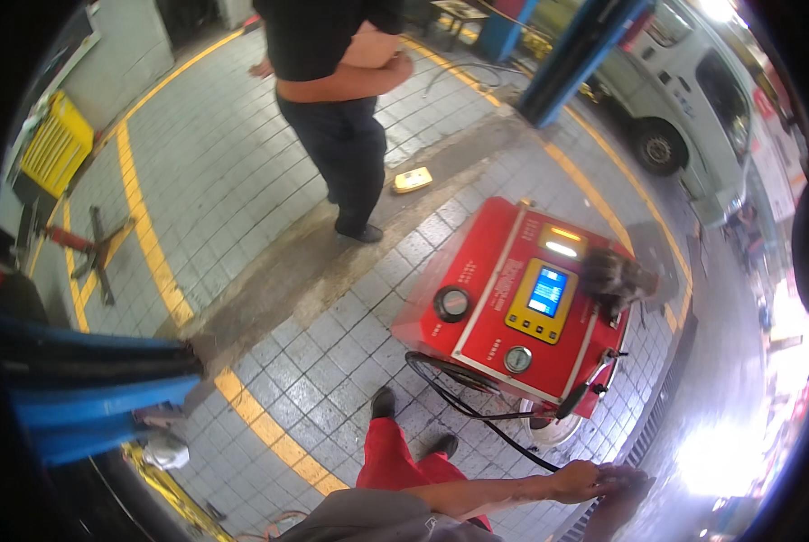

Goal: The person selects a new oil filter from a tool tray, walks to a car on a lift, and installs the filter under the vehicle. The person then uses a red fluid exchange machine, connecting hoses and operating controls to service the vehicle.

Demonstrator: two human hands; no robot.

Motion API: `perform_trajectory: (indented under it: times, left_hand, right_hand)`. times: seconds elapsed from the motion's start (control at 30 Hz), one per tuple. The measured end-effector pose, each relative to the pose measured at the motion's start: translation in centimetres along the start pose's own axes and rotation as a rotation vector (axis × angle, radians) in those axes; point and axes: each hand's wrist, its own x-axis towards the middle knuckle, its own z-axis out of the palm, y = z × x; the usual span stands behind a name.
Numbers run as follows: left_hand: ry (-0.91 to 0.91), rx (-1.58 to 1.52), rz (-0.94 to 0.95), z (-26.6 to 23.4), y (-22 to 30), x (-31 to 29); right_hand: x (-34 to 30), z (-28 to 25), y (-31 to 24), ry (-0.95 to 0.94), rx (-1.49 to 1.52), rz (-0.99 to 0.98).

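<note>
Low at the right, my left hand (574, 481) is closed around the end of a black hose (522, 447). My right hand (623, 488) is close against it, blurred, and its fingers do not show clearly. From my hands the hose loops back to the side of a red wheeled machine (477, 334). On the machine's sloping top are a lit blue screen (547, 291) in a yellow panel, a round gauge (517, 359) and a black-rimmed round fitting (452, 303). A dark grey bundle (617, 275) sits on its far right corner; its kind is unclear.
Beyond the machine stands a person in dark clothes (332, 117), near a yellow box (413, 180) on the tiled floor. Blue lift posts (576, 63) (106, 397) rise at both sides. A light van (684, 99) is parked at upper right, and a yellow rack (59, 144) stands far left.
</note>
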Motion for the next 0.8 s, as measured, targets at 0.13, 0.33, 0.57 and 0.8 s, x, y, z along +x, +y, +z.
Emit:
perform_trajectory:
  times: [0.13,0.33,0.57,0.8]
  left_hand:
    - [-0.018,0.002,-0.088,1.5,0.4,-0.1]
    - [-0.057,-0.117,-0.249,1.5,2.7,0.0]
    - [-0.126,-0.101,-0.294,2.5,3.4,0.1]
    - [-0.1,-0.166,-0.316,3.2,3.2,0.3]
  right_hand:
    - [-1.6,1.6,-0.4,0.006,0.178,0.01]
    - [-3.4,2.6,-1.8,0.058,0.213,-0.046]
    - [-4.3,1.9,-1.4,0.138,0.284,-0.02]
    - [-3.6,1.8,-0.7,0.169,0.347,-0.027]
